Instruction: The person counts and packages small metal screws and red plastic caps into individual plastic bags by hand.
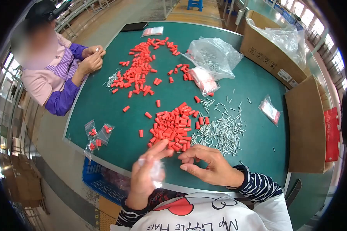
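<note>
My left hand [147,173] is closed on a small transparent plastic bag [156,172], slightly blurred, at the table's near edge. My right hand [210,165] reaches in from the right with curled fingers, thumb and forefinger apart, and nothing plainly visible between them. Just beyond both hands lies a heap of red tapered plastic caps [171,125]. A spread of small silvery screws or pins [221,134] lies beyond my right hand. Several small filled bags [98,134] with red pieces inside lie to the left on the green table [115,119].
A co-worker [52,65] sits at the left edge, hands together near another red heap [138,67]. A large plastic bag [214,56] with metal pieces and a bag packet [203,80] lie farther back. Cardboard boxes [272,54] line the right side. A blue basket [90,173] stands below the near edge.
</note>
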`<state>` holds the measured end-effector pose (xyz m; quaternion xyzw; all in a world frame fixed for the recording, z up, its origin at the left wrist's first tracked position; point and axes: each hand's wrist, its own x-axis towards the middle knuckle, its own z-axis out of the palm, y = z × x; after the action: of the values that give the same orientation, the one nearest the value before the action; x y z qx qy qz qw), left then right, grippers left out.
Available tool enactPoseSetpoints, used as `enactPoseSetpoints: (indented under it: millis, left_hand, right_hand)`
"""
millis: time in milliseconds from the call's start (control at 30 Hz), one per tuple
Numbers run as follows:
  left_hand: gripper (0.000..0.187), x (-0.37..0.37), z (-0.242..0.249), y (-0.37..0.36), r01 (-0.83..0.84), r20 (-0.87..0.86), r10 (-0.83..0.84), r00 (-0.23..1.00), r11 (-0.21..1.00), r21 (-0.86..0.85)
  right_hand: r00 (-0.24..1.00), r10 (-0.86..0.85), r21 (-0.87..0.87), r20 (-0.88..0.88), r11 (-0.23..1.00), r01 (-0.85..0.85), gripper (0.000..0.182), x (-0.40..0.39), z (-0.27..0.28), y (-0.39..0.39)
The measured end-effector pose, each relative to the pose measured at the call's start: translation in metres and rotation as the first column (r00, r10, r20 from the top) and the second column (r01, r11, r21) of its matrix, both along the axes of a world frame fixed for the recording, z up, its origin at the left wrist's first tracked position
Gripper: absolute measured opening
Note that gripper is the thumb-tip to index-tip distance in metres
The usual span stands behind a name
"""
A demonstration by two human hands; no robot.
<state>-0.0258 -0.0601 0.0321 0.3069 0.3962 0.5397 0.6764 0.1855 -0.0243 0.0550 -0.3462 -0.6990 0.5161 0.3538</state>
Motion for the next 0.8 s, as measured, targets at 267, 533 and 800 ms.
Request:
enactPoseSetpoints:
  millis: [267, 533, 800]
  left_hand:
    - [0.047, 0.054, -0.014, 0.009, 0.192, 0.14, -0.212, 0.967, 0.971, 0.142]
    - [0.04, 0.057, -0.011, 0.008, 0.16, -0.088, -0.164, 0.982, 0.985, -0.059]
    - [0.039, 0.068, -0.013, 0.009, 0.12, -0.114, -0.11, 0.987, 0.989, 0.09]
  right_hand:
    - [0.993, -0.086, 0.049, -0.08, 0.995, 0.09, 0.015, 0.011, -0.018, -0.003]
    - [0.982, -0.176, -0.045, -0.073, 0.984, 0.173, 0.01, 0.023, -0.021, 0.0]
    - [0.989, -0.15, -0.018, -0.003, 0.988, 0.15, 0.009, 0.032, -0.012, 0.007]
